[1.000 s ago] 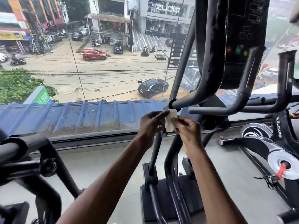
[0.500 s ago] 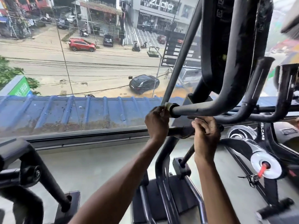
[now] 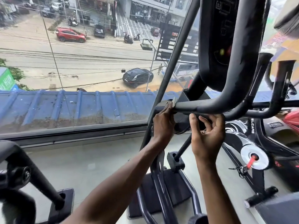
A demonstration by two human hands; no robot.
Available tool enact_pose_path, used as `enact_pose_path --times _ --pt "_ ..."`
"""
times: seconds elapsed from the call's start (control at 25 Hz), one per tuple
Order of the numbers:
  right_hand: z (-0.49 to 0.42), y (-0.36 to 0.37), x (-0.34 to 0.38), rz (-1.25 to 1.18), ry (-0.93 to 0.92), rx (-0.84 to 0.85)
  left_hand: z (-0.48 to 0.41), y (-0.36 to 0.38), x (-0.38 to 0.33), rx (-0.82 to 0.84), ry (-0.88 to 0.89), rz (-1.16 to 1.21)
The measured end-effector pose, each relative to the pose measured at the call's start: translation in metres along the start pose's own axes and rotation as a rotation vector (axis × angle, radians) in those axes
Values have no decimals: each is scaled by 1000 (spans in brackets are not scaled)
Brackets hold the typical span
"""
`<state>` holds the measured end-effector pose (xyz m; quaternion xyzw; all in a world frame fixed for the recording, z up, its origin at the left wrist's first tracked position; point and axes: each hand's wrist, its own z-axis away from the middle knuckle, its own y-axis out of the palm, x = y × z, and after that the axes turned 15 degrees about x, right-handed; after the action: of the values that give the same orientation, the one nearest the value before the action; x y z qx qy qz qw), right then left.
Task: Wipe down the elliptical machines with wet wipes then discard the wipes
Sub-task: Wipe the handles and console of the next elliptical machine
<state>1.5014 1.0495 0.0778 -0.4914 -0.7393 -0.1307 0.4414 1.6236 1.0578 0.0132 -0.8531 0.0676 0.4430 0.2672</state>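
Grey floor (image 3: 97, 159), elliptical base (image 3: 149, 194), spin bike (image 3: 261, 195)

"Where does the elliptical (image 3: 155, 180) stand?"
"Before the window (image 3: 97, 54), with its console (image 3: 226, 38) above the handlebar (image 3: 194, 107). A spin bike (image 3: 254, 157) is on its right, another machine (image 3: 32, 175) on its left."
"And the wet wipe (image 3: 174, 101)?"
"On the handlebar's left end, under the left hand (image 3: 163, 125). The right hand (image 3: 207, 136) is just beside it, below the bar."

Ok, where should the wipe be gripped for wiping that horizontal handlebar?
Probably pinched against the round handlebar from below, as the left hand does: the wipe drapes over the bar's top, so fingers curling up around it press it on.
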Motion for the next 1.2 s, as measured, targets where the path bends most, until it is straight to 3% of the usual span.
enact_pose_path --times 0.16,0.28,0.4,0.48,0.6,0.72,0.84,0.92,1.08,1.2 --pt "-2 2 9 25 -82 -76 16 1 -19 -103 12 73" --pt "-3 3 13 32 -147 -115 26 3 -22 -86 82 117" --pt "-5 1 15 40 -172 -135 15 6 -5 46 -144 45" --pt "-6 -2 16 44 -175 -134 17 8 -9 20 -194 73" --pt "-7 -8 16 48 -185 -93 31 5 -37 -142 -14 135" --pt "-8 -12 17 59 -180 -76 35 7 -35 -172 117 119" --pt "-8 -14 18 70 -175 -66 9 6 -12 -60 -123 2" --pt "-7 -17 18 87 -172 -57 7 5 -17 -52 -168 -36" --pt "-7 -17 17 97 -176 -51 27 -9 -42 -122 107 146" --pt "-7 -17 18 108 -181 -52 6 -16 -14 21 143 94"
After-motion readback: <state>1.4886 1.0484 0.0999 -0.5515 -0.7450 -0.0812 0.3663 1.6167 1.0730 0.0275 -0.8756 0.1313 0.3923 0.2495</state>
